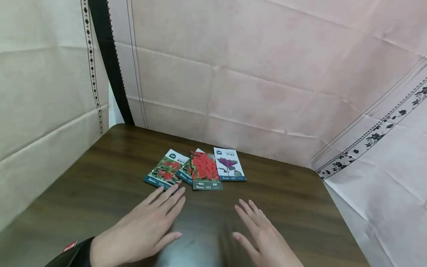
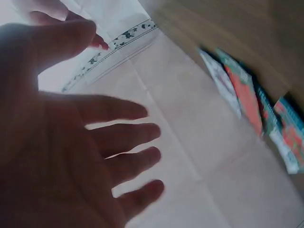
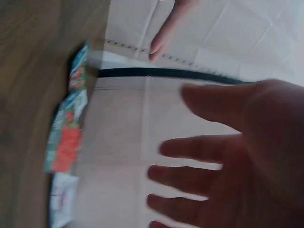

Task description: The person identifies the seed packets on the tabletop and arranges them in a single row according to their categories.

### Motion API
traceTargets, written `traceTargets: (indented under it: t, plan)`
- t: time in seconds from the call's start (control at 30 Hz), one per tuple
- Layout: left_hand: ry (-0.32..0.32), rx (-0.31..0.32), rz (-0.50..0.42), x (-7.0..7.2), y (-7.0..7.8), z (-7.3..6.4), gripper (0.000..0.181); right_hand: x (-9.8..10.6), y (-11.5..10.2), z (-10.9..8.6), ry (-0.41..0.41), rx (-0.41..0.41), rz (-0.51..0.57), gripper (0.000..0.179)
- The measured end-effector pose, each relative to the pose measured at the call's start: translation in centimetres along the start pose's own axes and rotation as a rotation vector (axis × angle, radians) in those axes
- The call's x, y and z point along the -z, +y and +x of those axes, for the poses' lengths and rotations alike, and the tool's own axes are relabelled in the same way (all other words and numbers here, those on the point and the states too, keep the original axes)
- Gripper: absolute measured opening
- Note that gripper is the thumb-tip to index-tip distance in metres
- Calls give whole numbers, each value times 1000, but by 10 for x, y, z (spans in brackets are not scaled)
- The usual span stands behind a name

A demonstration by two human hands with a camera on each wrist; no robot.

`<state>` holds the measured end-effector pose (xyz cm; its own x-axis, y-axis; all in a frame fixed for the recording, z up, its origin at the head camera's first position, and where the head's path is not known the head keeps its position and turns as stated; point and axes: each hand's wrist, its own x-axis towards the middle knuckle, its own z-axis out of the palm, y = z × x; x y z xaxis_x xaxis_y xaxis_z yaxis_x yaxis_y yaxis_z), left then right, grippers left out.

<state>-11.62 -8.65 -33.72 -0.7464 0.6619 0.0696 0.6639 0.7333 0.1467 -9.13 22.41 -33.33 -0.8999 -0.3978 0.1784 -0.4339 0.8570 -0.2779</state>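
Flower seed packets lie in an overlapping row near the table's far side in the head view. Leftmost is a tilted packet with red flowers (image 1: 165, 170); another packet (image 1: 186, 172) is mostly covered beside it. A packet full of red blossoms (image 1: 205, 168) lies over that one, and a white packet with a purple flower (image 1: 229, 164) is at the right. My left hand (image 1: 150, 222) is spread, fingertips overlapping the leftmost packet's lower edge in this view. My right hand (image 1: 267, 239), fingers extended, is nearer me, below the purple-flower packet. Both hands hold nothing.
The dark wooden table (image 1: 290, 193) has rounded far corners. A pale cloth (image 1: 253, 74) with creases hangs behind it, and more cloth hangs at the left and right. A black strip (image 1: 108, 55) runs down at the back left corner.
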Motion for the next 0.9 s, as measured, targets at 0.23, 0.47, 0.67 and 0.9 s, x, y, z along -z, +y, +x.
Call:
traceTargets:
  t: [0.23,0.47,0.67,0.9]
  plan:
    - [46,119,-601,-25,-29,75,68,-18,67,58,188,-242,436,42]
    - [157,329,-1051,-68,-48,175,48,-49,126,124,141,-578,627,47]
    - [273,437,-1117,-99,-53,221,41,-71,143,159,92,-610,586,43]
    - [323,487,-1258,-110,-48,241,38,-78,143,169,120,-647,614,36]
